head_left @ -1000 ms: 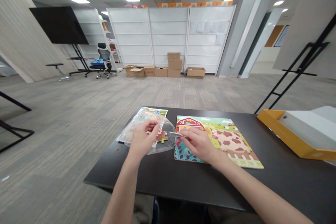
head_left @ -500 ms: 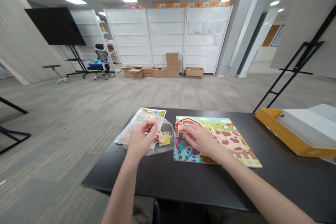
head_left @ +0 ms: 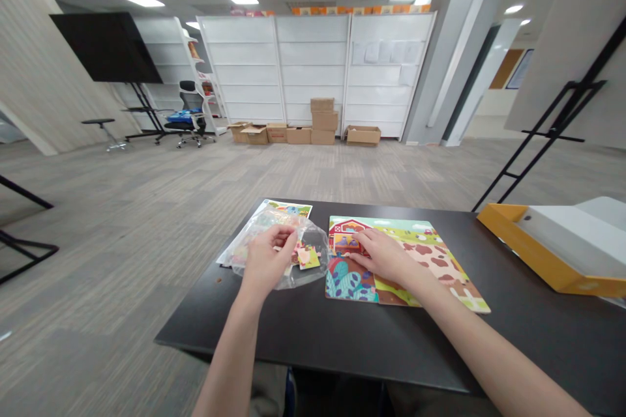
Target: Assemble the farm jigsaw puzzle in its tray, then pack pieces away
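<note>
My left hand [head_left: 268,259] is closed in a pinch on the clear plastic bag [head_left: 310,273], at the left of the table. Several puzzle pieces lie in the bag, among them a yellow-green one [head_left: 308,257] with a pale animal on it. My right hand [head_left: 384,253] rests over the farm puzzle board [head_left: 433,259], its thumb and index finger at the right edge of a puzzle piece [head_left: 345,242] with purple shapes. This piece lies at the red barn, on the board's left side. The board also shows a brown-spotted cow and a teal patterned area.
Beneath the bag is a printed sheet [head_left: 299,210]. An open yellow box [head_left: 538,254] with a white inside stands at the right of the black table [head_left: 303,332]. Cardboard boxes [head_left: 323,120] stand by white shelves across the floor. A whiteboard stand [head_left: 548,130] is at far right.
My right fingers have drawn slightly to the right, so more of the purple-shaped piece shows on the board. The left hand stays at the bag. The view has shifted a little.
</note>
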### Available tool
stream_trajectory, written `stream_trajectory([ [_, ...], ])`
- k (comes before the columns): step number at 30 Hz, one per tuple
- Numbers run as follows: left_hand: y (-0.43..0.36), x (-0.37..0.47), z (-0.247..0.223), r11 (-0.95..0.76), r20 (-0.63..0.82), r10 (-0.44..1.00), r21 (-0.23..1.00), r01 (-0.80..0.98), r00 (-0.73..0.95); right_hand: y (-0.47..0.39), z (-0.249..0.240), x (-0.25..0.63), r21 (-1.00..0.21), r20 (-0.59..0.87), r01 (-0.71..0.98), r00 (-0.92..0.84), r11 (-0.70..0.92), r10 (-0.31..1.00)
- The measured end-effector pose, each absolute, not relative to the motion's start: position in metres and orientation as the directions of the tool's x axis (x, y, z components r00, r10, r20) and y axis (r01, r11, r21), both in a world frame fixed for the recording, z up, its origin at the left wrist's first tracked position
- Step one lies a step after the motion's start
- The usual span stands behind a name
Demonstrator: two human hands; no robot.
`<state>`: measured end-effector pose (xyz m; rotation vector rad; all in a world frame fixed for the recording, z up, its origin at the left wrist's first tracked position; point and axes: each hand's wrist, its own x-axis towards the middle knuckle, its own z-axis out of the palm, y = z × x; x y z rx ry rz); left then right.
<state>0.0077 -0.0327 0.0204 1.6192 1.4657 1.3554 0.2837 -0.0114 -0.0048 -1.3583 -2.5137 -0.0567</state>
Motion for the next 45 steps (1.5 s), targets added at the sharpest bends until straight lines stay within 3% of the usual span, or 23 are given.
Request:
stream_trajectory([
  [11, -0.033, 0.009, 0.023, -0.251, 0.315, 0.945, 0.872, 0.42, -0.089, -0.004, -0.005, 0.289, -0.092, 0.222, 0.781, -0.589, 0.618, 0.777],
  [20, -0.034, 0.007, 0.023, -0.26, 0.326, 0.942, 0.862, 0.435, -0.081, -0.007, -0.006, 0.302, -0.341, 0.193, 0.732, -0.559, 0.59, 0.806],
  [26, -0.035, 0.007, 0.024, -0.255, 0.317, 0.945, 0.869, 0.424, -0.08, -0.004, -0.01, 0.303, -0.49, 0.205, 0.75, -0.397, 0.445, 0.895],
  [32, -0.035, 0.008, 0.024, -0.263, 0.325, 0.942, 0.872, 0.412, -0.087, -0.015, 0.012, 0.304, -0.544, 0.167, 0.683, -0.481, 0.487, 0.861],
  [37, -0.035, 0.007, 0.024, -0.28, 0.345, 0.933, 0.872, 0.402, -0.099, -0.029, 0.04, 0.302, -0.557, 0.229, 0.686, -0.414, 0.468, 0.881],
  [42, -0.036, 0.009, 0.026, -0.281, 0.344, 0.934, 0.878, 0.388, -0.101, -0.035, 0.037, 0.267, -0.622, 0.241, 0.548, -0.546, 0.56, 0.802],
  [45, -0.036, 0.009, 0.027, -0.291, 0.353, 0.931, 0.873, 0.392, -0.095, -0.029, 0.02, 0.225, -0.558, 0.314, 0.454, -0.66, 0.695, 0.682],
])
